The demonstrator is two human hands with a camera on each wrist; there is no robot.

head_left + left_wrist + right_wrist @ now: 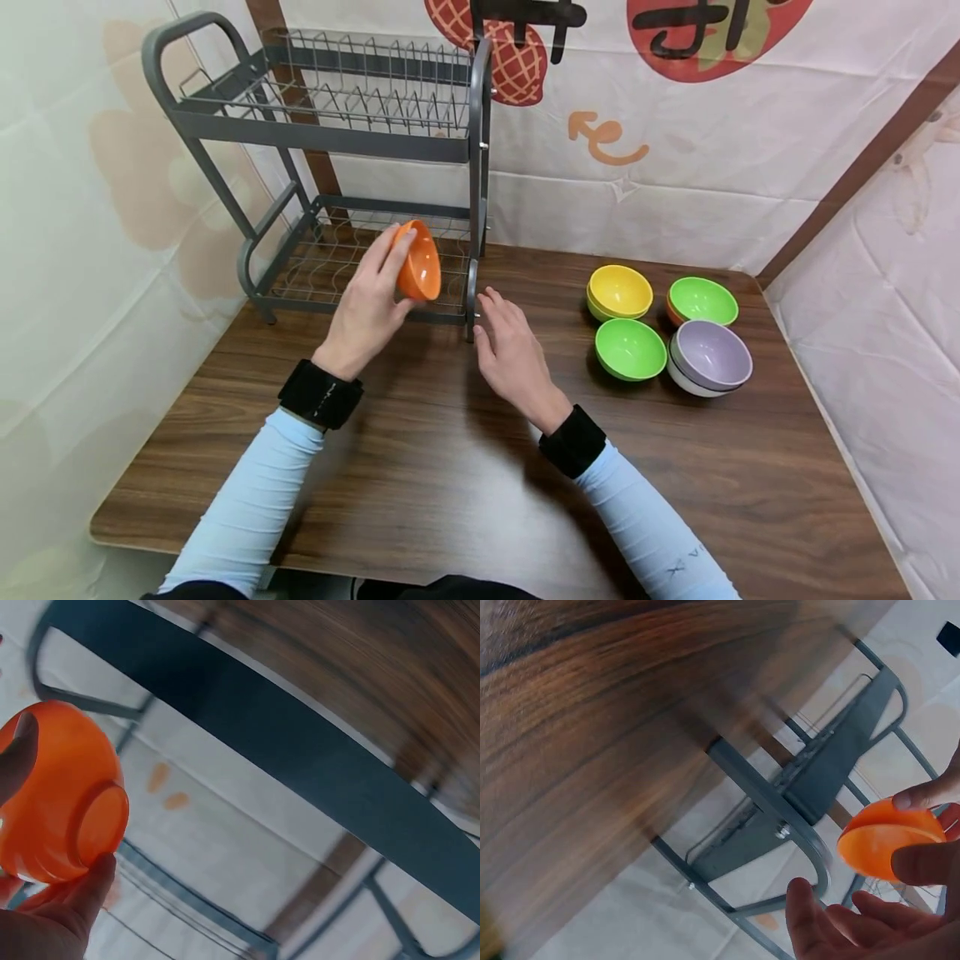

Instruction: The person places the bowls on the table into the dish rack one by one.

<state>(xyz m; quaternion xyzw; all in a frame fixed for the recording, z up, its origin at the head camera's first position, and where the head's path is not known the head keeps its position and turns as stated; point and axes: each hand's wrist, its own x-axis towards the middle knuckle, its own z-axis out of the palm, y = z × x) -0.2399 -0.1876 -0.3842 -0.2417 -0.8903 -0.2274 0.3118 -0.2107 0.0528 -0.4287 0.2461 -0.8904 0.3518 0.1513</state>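
An orange bowl (422, 265) is tilted on its side in my left hand (369, 304), which grips it in front of the rack's lower shelf. The left wrist view shows the bowl's base ring (103, 823), with the thumb on one side and fingers on the other. My right hand (512, 352) is held just right of the rack's front leg, fingers extended and holding nothing. In the right wrist view the orange bowl (889, 840) appears beyond the right hand's fingers (802, 911). The grey two-tier dish rack (322, 137) has bare wire shelves.
On the right of the wooden table (420, 467) stand several bowls: a yellow bowl (621, 289) stacked on a green one, a green bowl (703, 300) on an orange one, a single green bowl (632, 348), and a purple bowl (712, 354) on a white one. Fabric walls border the table.
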